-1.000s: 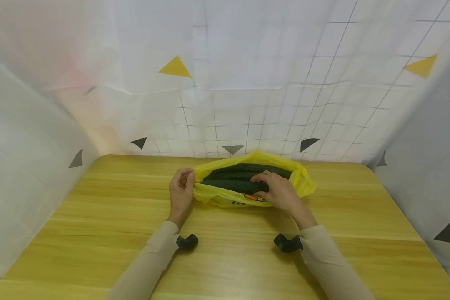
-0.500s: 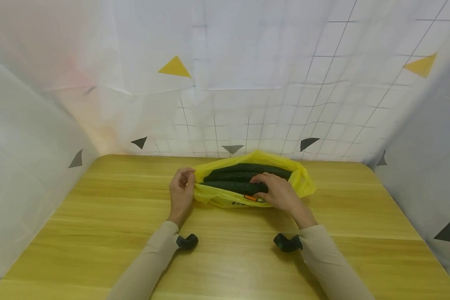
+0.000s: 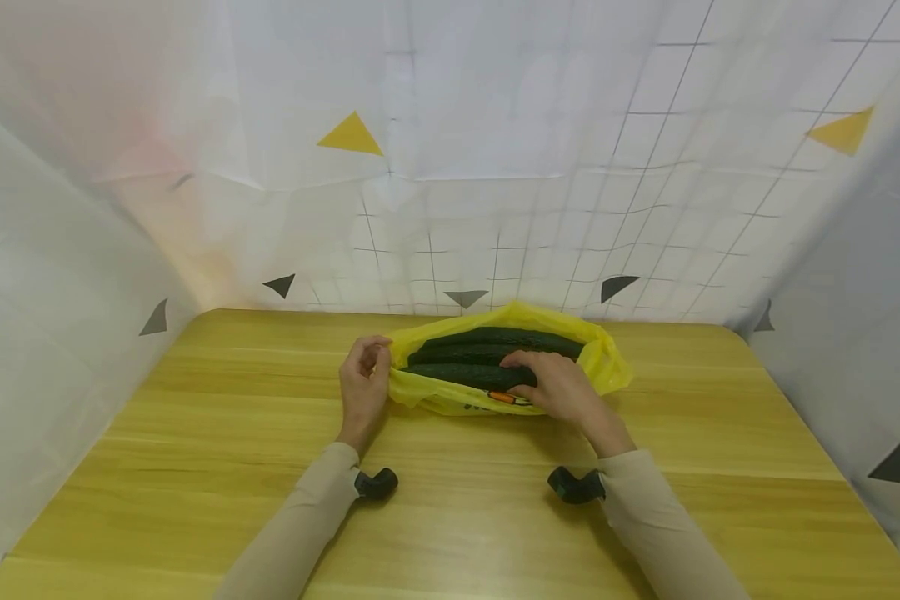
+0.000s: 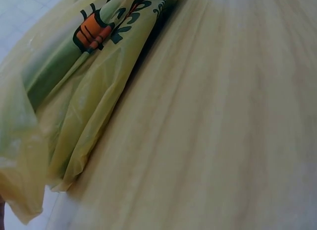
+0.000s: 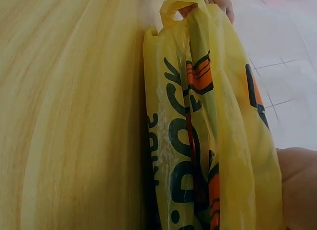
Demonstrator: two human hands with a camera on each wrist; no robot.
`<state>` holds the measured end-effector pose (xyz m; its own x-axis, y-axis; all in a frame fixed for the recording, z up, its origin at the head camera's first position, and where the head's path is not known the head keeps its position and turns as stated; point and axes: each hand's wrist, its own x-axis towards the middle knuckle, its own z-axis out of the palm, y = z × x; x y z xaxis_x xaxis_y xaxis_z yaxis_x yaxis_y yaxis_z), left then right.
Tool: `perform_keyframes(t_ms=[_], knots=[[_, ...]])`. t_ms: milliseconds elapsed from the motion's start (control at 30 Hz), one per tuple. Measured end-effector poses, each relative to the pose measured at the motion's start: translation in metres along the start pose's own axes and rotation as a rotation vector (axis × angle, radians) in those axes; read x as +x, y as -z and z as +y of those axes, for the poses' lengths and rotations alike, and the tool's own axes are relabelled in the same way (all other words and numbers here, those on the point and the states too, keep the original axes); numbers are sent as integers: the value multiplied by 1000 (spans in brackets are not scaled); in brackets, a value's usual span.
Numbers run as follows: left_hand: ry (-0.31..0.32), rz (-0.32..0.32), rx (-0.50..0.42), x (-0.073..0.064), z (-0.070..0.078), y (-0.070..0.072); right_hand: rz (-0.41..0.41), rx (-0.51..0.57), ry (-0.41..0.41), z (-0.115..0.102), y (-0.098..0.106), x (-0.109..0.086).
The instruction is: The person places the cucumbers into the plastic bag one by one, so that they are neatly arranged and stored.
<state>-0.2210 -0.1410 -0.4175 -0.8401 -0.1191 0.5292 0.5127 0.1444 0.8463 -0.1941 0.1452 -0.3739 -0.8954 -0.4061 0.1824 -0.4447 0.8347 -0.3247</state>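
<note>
A yellow plastic bag (image 3: 435, 398) lies on its side along the back of the table, its mouth spread wide. Inside it, three long dark green cucumbers (image 3: 506, 336) show side by side. My left hand (image 3: 362, 387) pinches the bag at its left end. With fingers over the top and thumb at the near side, my right hand (image 3: 562, 385) holds the right part of the nearest cucumber (image 3: 450, 374). The printed bag wall (image 5: 247, 165) hides most of that hand in the right wrist view. In the left wrist view, the bag's loose handle (image 4: 22, 175) hangs at the left.
The wooden table (image 3: 450, 525) reaches toward me. White sheeting (image 3: 480, 125) with grid lines and triangle marks stands behind, close to the bag, and rises at both sides. A black curved piece sits at each wrist, such as the left wrist piece (image 3: 377, 484).
Almost nothing differs. My left hand and the bag's left end have shifted very slightly to the right; my right hand stays on the nearest cucumber.
</note>
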Motion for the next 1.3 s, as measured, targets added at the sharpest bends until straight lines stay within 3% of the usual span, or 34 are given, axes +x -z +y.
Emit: perform_keyframes(t_ms=[433,733,1300], knots=[[-51,65,-5,-1,-2,1,45,-17,71,7,-2,0],[-85,112,-21,-1,0,-1,62,-70,50,5,0,0],[-117,112,-36,-2,4,-2,0,-58,134,11,4,-3]])
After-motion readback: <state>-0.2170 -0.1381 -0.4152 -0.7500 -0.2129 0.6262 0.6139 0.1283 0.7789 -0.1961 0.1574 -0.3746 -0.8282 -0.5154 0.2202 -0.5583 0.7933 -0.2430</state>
